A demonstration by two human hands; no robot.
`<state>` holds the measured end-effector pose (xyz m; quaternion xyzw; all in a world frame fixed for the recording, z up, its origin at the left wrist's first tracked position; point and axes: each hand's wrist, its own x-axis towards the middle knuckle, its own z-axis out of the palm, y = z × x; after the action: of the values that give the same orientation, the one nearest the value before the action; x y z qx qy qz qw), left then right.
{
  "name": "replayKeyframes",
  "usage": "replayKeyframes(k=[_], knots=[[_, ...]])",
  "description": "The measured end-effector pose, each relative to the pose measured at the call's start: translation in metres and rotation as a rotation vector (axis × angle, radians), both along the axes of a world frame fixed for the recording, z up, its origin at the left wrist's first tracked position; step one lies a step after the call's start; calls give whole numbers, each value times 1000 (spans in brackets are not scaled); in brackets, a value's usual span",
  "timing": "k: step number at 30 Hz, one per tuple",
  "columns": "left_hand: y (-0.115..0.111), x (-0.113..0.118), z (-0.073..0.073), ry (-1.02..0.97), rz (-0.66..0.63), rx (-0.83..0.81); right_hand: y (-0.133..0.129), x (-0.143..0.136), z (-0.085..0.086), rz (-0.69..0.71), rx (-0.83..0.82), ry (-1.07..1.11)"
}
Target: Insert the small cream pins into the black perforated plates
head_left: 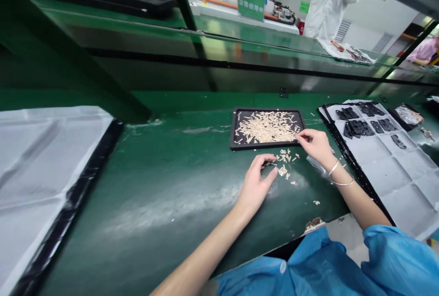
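A shallow black tray (234, 136) lies on the green table, with a heap of small pale strips (265, 124) spread inside it. At its near right corner my right hand (317, 147) has thumb and forefinger pinched together over the strips; what they hold is too small to make out. My left hand (255, 184) rests on the table in front of the tray, fingers curved and thumb apart. Just right of its fingertips lie loose pale pieces (284, 158). A dark patch shows between those fingers, and I cannot tell whether it is a part or shadow.
On the right, a lined tray (387, 163) carries several black parts (358, 128). Another lined tray (44, 159) is at the left. A green post (113, 90) and shelf (240, 65) stand over the table. A person in white (325, 8) is beyond.
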<state>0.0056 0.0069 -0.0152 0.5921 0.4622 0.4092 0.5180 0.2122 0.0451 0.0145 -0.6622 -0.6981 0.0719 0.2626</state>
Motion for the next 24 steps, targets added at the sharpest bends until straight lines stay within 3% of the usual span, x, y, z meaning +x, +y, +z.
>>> replayKeyframes(k=[4,7,10,14,18,24], knots=[[1,-2,-4,74,-38,74,-21,-7,9,103,-68,-103],[2,-4,-8,87,-73,74,-34,0,25,84,-101,-196],[2,-6,-7,42,-50,21,-38,28,49,-88,-92,-267],[3,-7,-4,-13,17,-35,-22,89,69,-481,-135,-335],[6,-8,-6,-76,110,-47,0,147,59,-777,-277,-350],[8,-8,-11,-170,165,-26,17,185,26,-888,-454,-346]])
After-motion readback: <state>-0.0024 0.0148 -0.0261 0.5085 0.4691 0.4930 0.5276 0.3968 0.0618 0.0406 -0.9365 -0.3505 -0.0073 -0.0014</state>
